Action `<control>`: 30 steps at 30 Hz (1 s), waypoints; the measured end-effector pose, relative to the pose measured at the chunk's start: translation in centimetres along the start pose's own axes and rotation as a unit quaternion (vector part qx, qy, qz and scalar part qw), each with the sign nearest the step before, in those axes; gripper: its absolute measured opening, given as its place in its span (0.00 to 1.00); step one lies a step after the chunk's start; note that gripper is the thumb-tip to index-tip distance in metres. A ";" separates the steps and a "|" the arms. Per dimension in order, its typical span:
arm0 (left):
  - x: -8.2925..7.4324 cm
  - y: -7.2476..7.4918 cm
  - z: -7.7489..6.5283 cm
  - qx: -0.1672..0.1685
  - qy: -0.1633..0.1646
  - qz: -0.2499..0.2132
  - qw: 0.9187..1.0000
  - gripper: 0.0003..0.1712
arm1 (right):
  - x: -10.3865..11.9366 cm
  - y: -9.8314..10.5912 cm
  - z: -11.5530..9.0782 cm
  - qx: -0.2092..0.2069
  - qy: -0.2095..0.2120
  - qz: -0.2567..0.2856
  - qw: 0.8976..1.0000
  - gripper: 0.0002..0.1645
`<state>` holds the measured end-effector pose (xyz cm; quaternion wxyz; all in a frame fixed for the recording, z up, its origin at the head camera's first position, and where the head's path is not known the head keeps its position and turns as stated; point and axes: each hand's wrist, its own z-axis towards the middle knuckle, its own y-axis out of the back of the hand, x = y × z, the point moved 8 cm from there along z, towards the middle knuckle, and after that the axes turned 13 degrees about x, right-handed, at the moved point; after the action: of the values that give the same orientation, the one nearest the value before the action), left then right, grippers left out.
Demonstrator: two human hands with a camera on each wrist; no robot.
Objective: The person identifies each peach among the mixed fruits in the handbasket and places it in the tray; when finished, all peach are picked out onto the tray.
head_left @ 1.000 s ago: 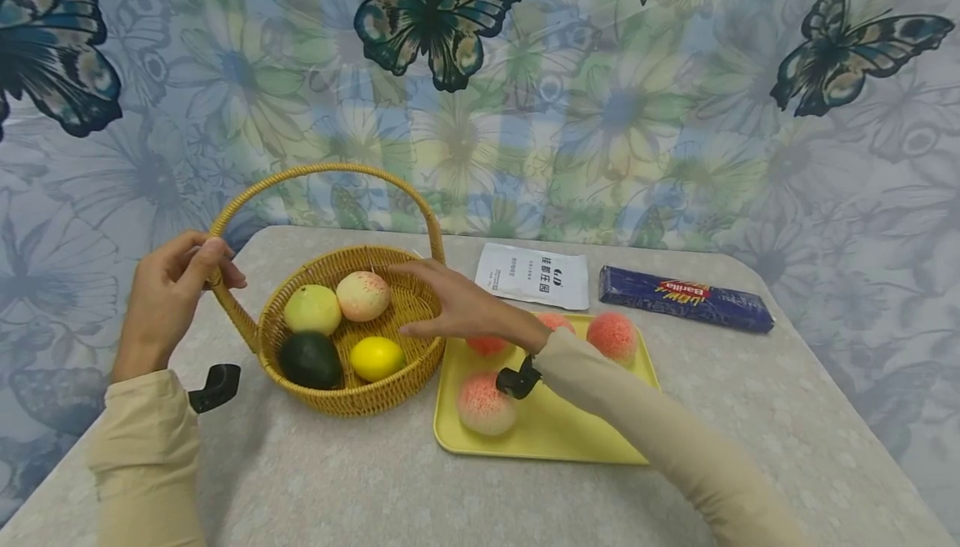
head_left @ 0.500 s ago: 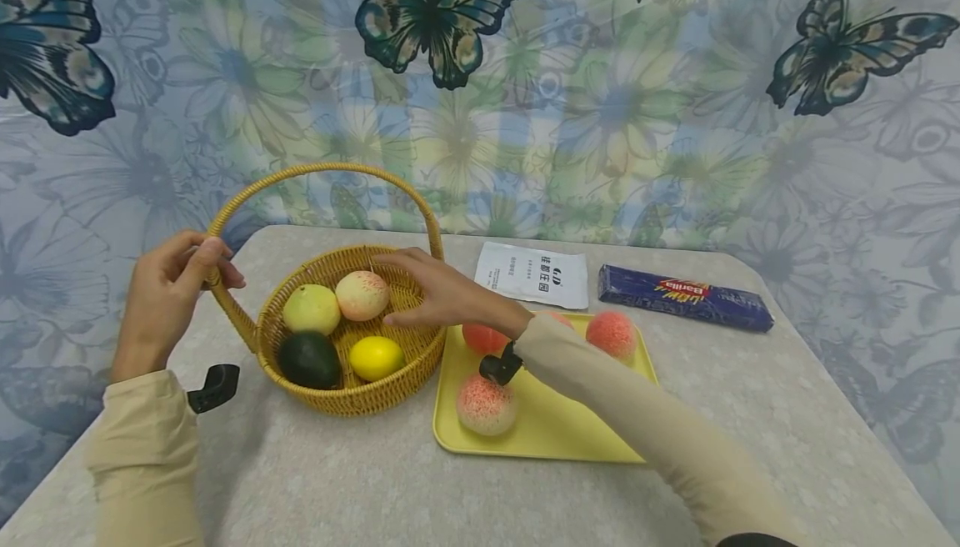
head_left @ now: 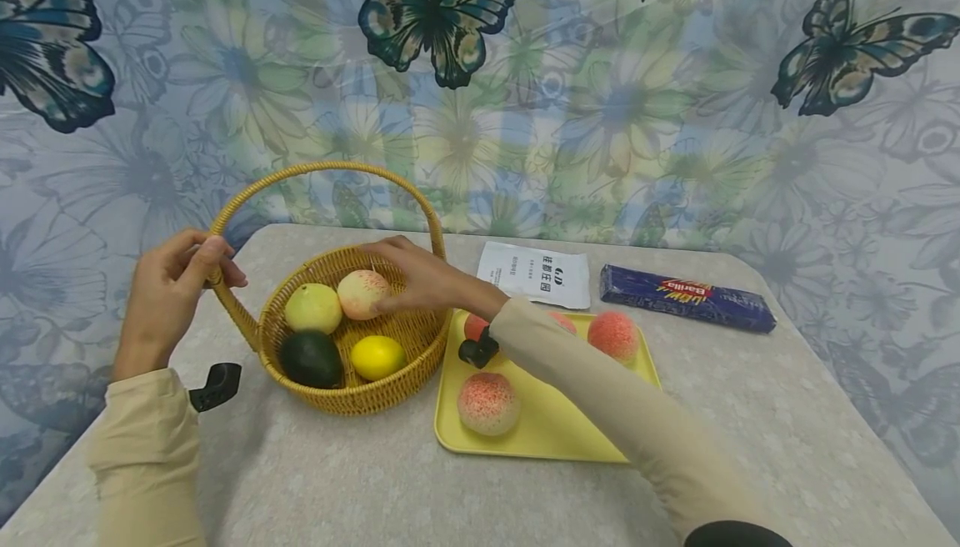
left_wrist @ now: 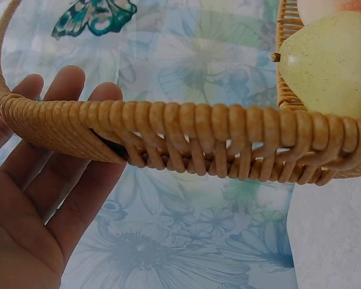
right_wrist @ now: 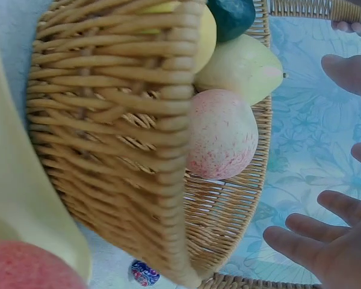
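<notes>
My left hand [head_left: 168, 288] grips the arched handle [head_left: 322, 167] of a wicker basket [head_left: 352, 401] on its left side. In the left wrist view, its fingers lie behind the wound cane handle [left_wrist: 186, 123]. Inside the basket are a pale green pear [head_left: 312, 308], a dark avocado [head_left: 310, 358], a yellow lemon [head_left: 378, 358] and a peach [head_left: 363, 294]. Over the basket's right side reaches my right hand [head_left: 431, 276], thumb close beside the peach. The right wrist view shows its fingers [right_wrist: 313, 229] spread, apart from the peach [right_wrist: 222, 133].
Right of the basket lies a yellow tray [head_left: 555, 443] bearing several peaches, among them a near one [head_left: 488, 403] and a far right one [head_left: 612, 335]. My right forearm crosses above it. Behind are a white packet [head_left: 534, 276] and a blue Barilla package [head_left: 686, 298].
My right hand has moved left and slightly up over the basket, toward the peach inside. My left hand keeps its hold on the handle, and the fruit has stayed in place.
</notes>
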<state>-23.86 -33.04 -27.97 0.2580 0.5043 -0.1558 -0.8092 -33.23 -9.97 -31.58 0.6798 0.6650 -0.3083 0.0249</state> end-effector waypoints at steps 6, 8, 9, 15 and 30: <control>0.2 0.0 0.2 0.002 -0.002 -0.004 1.000 0.12 | -0.3 0.2 1.0 0.014 -0.009 -0.005 1.000 0.48; 0.2 0.0 0.3 0.002 -0.002 -0.007 1.000 0.12 | -0.5 0.3 1.3 0.017 -0.011 -0.008 1.000 0.48; 0.2 0.0 0.4 0.002 -0.002 -0.008 1.000 0.12 | -0.5 0.3 1.5 0.019 -0.012 -0.005 1.000 0.48; 0.4 0.0 0.5 0.002 0.000 -0.011 1.000 0.12 | -0.8 0.3 2.5 0.033 -0.025 -0.002 0.999 0.47; 0.7 0.2 0.8 0.001 0.001 -0.010 1.000 0.12 | -2.0 -0.4 4.6 0.063 -0.060 -0.017 0.996 0.44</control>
<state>-24.77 -33.62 -27.99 0.2500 0.5065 -0.1515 -0.8112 -36.46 -13.49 -33.21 0.6174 0.7115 -0.3354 -0.0073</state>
